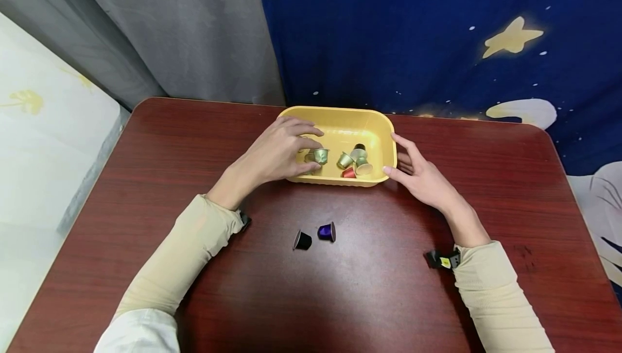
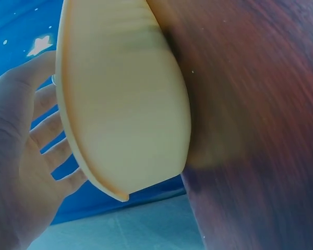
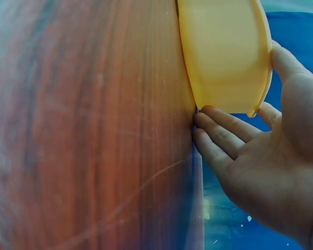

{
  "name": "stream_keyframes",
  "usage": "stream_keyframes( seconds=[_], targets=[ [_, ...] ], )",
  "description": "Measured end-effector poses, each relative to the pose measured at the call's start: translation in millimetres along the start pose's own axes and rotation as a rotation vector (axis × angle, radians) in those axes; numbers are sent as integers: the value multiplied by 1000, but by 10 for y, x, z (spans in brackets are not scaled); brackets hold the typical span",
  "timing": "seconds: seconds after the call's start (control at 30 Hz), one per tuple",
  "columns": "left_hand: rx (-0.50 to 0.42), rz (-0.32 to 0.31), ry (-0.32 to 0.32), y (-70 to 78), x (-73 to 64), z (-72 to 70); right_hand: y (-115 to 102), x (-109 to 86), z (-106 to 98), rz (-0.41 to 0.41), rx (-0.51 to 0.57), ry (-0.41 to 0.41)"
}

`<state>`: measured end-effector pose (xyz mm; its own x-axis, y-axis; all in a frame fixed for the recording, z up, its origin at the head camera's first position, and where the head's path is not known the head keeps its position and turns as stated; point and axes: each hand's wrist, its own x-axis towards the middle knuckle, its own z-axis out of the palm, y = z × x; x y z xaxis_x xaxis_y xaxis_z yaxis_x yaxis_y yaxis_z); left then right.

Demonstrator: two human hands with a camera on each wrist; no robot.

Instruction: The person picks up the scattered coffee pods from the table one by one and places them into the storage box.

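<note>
A yellow plastic bin (image 1: pixel 340 179) stands at the far side of the table. My left hand (image 1: pixel 279 150) reaches over its left end, fingers spread and slightly bent, among several coffee capsules. A green capsule (image 1: pixel 320 155) lies between thumb and fingertips; no firm pinch shows. In the left wrist view, the bin's wall (image 2: pixel 125 99) hides the fingertips. My right hand (image 1: pixel 420 177) rests against the bin's right end, thumb and index finger at the rim, the other fingers extended along the outside. The right wrist view shows this hand (image 3: pixel 271 156) with fairly straight fingers.
More capsules lie in the bin's right half, among them a green one (image 1: pixel 345 160) and a red one (image 1: pixel 348 172). On the table (image 1: pixel 379 288) in front are a black capsule (image 1: pixel 303 241) and a purple capsule (image 1: pixel 326 232). Curtains (image 1: pixel 389 34) hang behind.
</note>
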<state>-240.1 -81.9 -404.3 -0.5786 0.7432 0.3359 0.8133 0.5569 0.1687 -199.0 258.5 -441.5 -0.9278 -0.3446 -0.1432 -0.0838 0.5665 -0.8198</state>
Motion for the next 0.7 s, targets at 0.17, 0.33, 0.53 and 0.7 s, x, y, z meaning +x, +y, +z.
stream_keyframes(
  seconds=[0.17, 0.33, 0.53, 0.7],
  targets=[
    [8, -9, -28, -26, 34, 48, 0, -2, 0, 4, -3, 0],
    [26, -16, -51, -43, 63, 98, 0, -5, -12, 10, 2, -5],
    [33, -27, -50, -52, 93, 125, -11, -6, -28, 8, 14, -6],
    [32, -38, -63, -49, 97, 156, -5, 1, -6, 5, 17, -6]
  ],
)
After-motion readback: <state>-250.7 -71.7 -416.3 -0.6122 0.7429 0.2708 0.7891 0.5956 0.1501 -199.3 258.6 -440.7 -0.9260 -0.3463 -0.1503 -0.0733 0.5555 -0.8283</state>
